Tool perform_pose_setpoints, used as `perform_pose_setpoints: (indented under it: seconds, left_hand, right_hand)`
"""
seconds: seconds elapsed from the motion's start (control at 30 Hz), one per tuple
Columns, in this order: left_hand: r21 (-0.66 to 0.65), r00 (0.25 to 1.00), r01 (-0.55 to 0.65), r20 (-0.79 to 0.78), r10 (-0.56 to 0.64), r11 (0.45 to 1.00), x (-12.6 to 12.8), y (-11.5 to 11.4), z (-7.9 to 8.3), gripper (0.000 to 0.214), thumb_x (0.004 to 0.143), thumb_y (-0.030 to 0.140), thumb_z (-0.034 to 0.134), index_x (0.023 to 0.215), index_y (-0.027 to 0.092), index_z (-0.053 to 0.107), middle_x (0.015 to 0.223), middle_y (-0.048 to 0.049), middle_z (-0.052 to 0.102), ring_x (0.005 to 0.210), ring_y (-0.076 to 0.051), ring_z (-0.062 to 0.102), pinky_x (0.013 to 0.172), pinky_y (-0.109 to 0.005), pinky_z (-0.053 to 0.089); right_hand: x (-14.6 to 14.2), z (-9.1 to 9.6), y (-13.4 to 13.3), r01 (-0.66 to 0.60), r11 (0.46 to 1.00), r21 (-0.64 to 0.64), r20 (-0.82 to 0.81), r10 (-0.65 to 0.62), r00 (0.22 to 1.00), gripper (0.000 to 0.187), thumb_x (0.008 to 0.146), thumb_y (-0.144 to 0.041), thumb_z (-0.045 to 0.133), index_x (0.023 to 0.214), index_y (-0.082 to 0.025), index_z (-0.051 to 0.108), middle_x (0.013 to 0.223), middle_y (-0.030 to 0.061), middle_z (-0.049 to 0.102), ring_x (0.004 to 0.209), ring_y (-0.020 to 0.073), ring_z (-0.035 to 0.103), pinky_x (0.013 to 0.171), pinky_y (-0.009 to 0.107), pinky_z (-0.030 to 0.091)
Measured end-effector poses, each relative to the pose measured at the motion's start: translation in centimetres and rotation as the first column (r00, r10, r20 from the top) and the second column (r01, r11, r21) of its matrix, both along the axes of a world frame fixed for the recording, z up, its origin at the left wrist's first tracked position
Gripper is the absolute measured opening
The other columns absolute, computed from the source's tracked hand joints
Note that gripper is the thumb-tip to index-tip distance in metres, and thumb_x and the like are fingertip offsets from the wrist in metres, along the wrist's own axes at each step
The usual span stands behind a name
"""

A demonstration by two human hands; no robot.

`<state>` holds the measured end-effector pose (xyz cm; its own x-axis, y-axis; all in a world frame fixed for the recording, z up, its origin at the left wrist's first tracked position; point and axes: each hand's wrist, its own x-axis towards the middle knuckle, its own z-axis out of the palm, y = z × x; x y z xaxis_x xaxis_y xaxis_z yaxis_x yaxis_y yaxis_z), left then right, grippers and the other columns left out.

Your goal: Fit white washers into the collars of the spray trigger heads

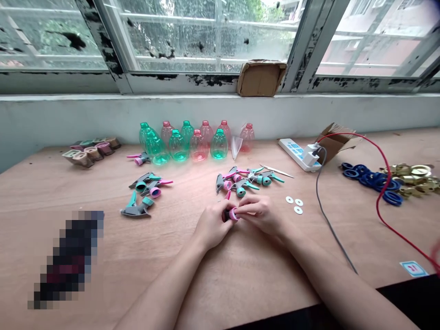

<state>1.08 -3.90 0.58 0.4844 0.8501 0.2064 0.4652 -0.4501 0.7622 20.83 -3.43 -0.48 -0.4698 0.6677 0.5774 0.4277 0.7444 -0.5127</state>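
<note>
My left hand (213, 221) is closed around a trigger spray head (233, 213) with a pink collar, its open end turned to the right. The fingertips of my right hand (261, 214) are pinched together at that collar; whether a small part sits between them is hidden. Three white washers (298, 210) lie on the table to the right of my right hand. Just beyond my hands is a pile of grey trigger spray heads (242, 186) with pink or teal collars and levers. More spray heads (136, 210) lie to the left, apart from my hands.
Green and pink clear bottles (179, 151) stand by the wall. A power strip (298, 155) with plugs, a grey cable (321, 201) and a red cord (384, 183) are at right, near blue rings (374, 181) and brass parts (409, 176). A pixelated dark object (70, 256) lies front left.
</note>
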Motion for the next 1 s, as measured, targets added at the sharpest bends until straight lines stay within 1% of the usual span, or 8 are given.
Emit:
perform_pose_setpoints:
  seconds: [0.13,0.43,0.53,0.7,0.83,0.93,0.97,1.0]
  left_hand:
    - [0.045,0.998,-0.019,-0.053,0.021,0.999,0.0,0.1,0.0,0.021,0.079,0.014,0.060,0.097,0.023,0.066,0.090,0.0005,0.071,0.071,-0.013,0.062,0.062,-0.022,0.044]
    - [0.129,0.987,-0.047,-0.147,0.066,0.991,-0.1,0.2,-0.4,0.026,0.080,0.013,0.059,0.102,0.026,0.064,0.099,0.0009,0.071,0.084,-0.017,0.065,0.072,-0.026,0.047]
    - [0.149,0.985,-0.028,-0.162,0.052,0.988,-0.3,0.2,-0.3,0.029,0.080,0.011,0.058,0.104,0.026,0.063,0.099,0.0007,0.071,0.088,-0.018,0.066,0.076,-0.028,0.048]
    - [0.159,0.986,-0.023,-0.161,0.049,0.987,-0.4,0.2,-0.2,0.028,0.080,0.009,0.057,0.102,0.026,0.063,0.097,0.0018,0.071,0.085,-0.017,0.066,0.075,-0.027,0.048]
    - [0.166,0.986,-0.026,-0.160,0.053,0.986,-0.4,0.1,-0.4,0.028,0.081,0.011,0.058,0.103,0.027,0.064,0.096,0.0020,0.071,0.084,-0.017,0.066,0.073,-0.026,0.049]
    - [0.248,0.988,-0.106,-0.088,0.131,0.963,-0.9,0.3,-0.1,0.029,0.081,0.015,0.058,0.108,0.026,0.064,0.100,0.0001,0.071,0.082,-0.017,0.066,0.072,-0.025,0.049]
    - [0.291,0.981,-0.166,-0.048,0.188,0.942,-1.3,0.4,0.2,0.031,0.082,0.017,0.058,0.112,0.026,0.063,0.103,-0.0008,0.070,0.081,-0.016,0.066,0.071,-0.025,0.049]
    - [0.329,0.968,-0.234,-0.011,0.252,0.915,-1.6,0.6,0.5,0.034,0.083,0.019,0.057,0.115,0.026,0.062,0.107,-0.0017,0.069,0.081,-0.016,0.065,0.070,-0.024,0.049]
  right_hand:
    - [0.0,-0.1,0.1,0.030,0.999,0.029,0.051,-0.032,0.998,0.015,0.089,-0.031,0.063,0.093,-0.026,0.077,0.086,0.0033,0.070,0.071,0.0118,0.063,0.064,0.023,0.046]
    - [-1.0,0.0,-0.6,0.146,0.987,-0.067,0.038,-0.144,0.989,0.011,0.086,-0.028,0.066,0.087,-0.024,0.077,0.088,0.0034,0.068,0.070,0.0122,0.062,0.063,0.023,0.048]
    - [-1.4,0.3,-0.5,0.135,0.986,-0.098,-0.006,-0.136,0.991,0.009,0.083,-0.025,0.067,0.084,-0.022,0.076,0.085,0.0036,0.067,0.068,0.0116,0.061,0.058,0.021,0.048]
    - [-1.8,0.3,-0.4,0.111,0.984,-0.139,-0.062,-0.120,0.991,0.008,0.082,-0.022,0.067,0.081,-0.021,0.075,0.081,0.0034,0.065,0.064,0.0106,0.059,0.051,0.018,0.047]
    - [-1.8,0.2,-0.4,0.093,0.991,-0.100,-0.050,-0.099,0.994,0.010,0.084,-0.023,0.065,0.084,-0.021,0.075,0.082,0.0040,0.066,0.067,0.0117,0.060,0.056,0.020,0.048]
    - [-0.3,1.2,-0.1,0.071,0.997,-0.024,-0.007,-0.072,0.997,0.014,0.084,-0.030,0.066,0.091,-0.021,0.074,0.087,0.0056,0.068,0.074,0.0139,0.063,0.066,0.024,0.050]
    - [0.8,1.8,0.1,0.110,0.994,-0.015,0.020,-0.109,0.994,0.017,0.084,-0.034,0.066,0.091,-0.021,0.074,0.089,0.0060,0.069,0.076,0.0149,0.064,0.068,0.025,0.050]
    - [2.1,2.4,0.3,0.195,0.980,-0.039,0.058,-0.192,0.980,0.020,0.083,-0.038,0.067,0.090,-0.021,0.074,0.091,0.0061,0.069,0.076,0.0149,0.064,0.068,0.025,0.050]
